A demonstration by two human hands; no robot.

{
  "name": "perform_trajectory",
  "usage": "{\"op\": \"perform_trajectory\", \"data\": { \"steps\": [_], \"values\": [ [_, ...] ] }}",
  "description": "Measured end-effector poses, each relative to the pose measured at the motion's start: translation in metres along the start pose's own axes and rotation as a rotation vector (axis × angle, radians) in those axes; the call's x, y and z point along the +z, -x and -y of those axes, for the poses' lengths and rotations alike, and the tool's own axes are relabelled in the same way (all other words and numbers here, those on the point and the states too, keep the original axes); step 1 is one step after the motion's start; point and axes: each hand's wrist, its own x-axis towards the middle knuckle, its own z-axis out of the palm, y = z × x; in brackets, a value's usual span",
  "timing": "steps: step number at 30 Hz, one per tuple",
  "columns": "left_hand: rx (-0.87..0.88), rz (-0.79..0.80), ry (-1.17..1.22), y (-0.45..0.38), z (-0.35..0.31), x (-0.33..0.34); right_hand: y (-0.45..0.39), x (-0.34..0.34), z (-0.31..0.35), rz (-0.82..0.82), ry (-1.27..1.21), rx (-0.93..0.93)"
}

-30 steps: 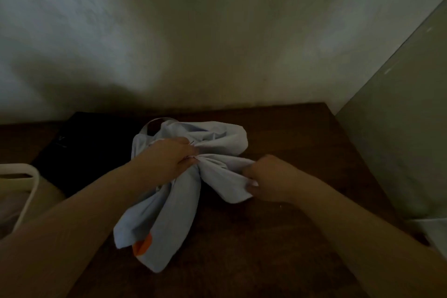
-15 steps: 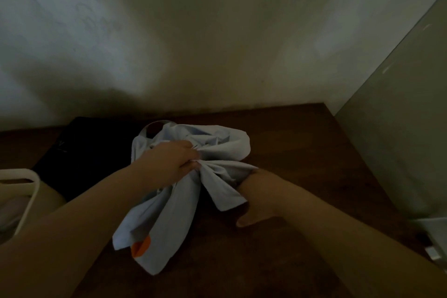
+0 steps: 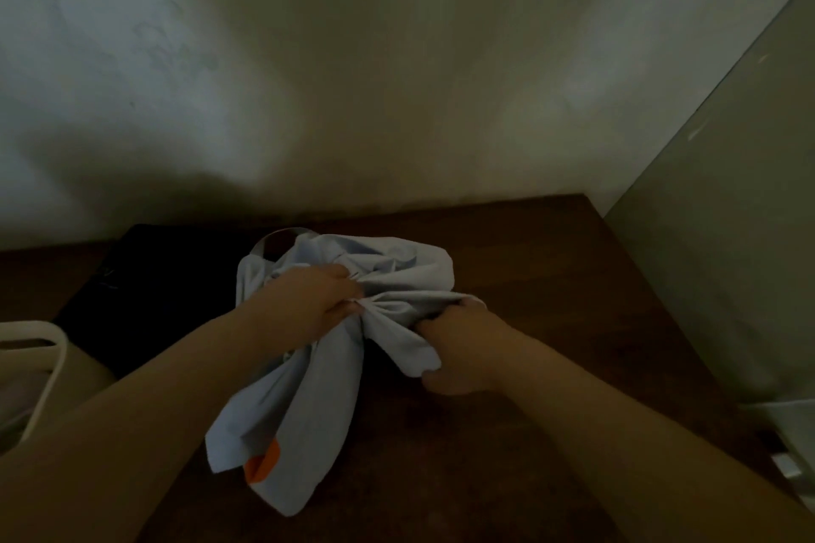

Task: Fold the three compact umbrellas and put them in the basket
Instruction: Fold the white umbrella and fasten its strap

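At the left edge of the dim view stands a pale basket [image 3: 42, 339] with a rounded white rim; only its corner shows, and what lies inside is too dark and blurred to make out beyond a faint light patch. The pale blue umbrella [image 3: 308, 392] lies on the dark brown wooden table [image 3: 551, 278], roughly in the middle of it and well to the right of the basket. Its canopy is gathered into loose folds, and its long axis runs from the far middle of the table, where a rounded bunch of cloth sits near the wall [image 3: 397, 57], down toward the near left, where the loose flaps hang out with a small orange patch [image 3: 263, 465] close to the near end. A pale loop strap [image 3: 275, 238] curves up at the far end of the bundle. The left hand [image 3: 315, 300] is closed around the gathered cloth at the narrow waist of the bundle, fingers pressed together over the pleats. The right hand [image 3: 463, 348] lies just beside it on the right, fingers curled and pinching a fold of the same canopy, thumb low toward the table. Behind the umbrella, on the left, a flat black shape [image 3: 154, 291] rests on the table; I cannot tell what it is.
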Motion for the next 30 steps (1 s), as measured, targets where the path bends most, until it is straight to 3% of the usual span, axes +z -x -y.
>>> {"op": "perform_trajectory", "data": {
  "steps": [1,5,9,11,13,17,22,26,30],
  "values": [
    [-0.003,-0.002,0.004,0.001,0.0,-0.001,-0.001,-0.001,-0.001,-0.04,0.078,-0.015],
    [-0.007,0.038,-0.076,0.0,-0.004,-0.001,-0.002,0.003,-0.011,0.06,0.222,0.051],
    [-0.055,0.045,-0.091,-0.003,-0.01,-0.003,-0.007,-0.007,-0.004,-0.053,0.073,0.024],
    [-0.073,0.035,-0.088,0.0,-0.008,-0.005,-0.01,-0.007,0.003,0.026,-0.056,0.006],
    [-0.055,0.044,-0.071,0.001,-0.007,-0.006,-0.011,-0.002,0.001,0.117,-0.01,0.059],
    [-0.031,0.07,-0.056,0.0,-0.009,-0.003,-0.006,0.002,-0.011,0.032,0.013,0.158],
    [-0.027,0.068,-0.046,0.005,-0.005,-0.004,0.006,0.001,-0.02,-0.057,-0.03,0.085],
    [-0.014,0.066,-0.023,0.002,-0.011,0.002,0.007,0.006,-0.023,-0.011,0.059,0.128],
    [-0.037,0.035,-0.015,0.006,-0.002,-0.003,0.02,0.0,-0.023,-0.064,0.07,0.011]
  ]
}}
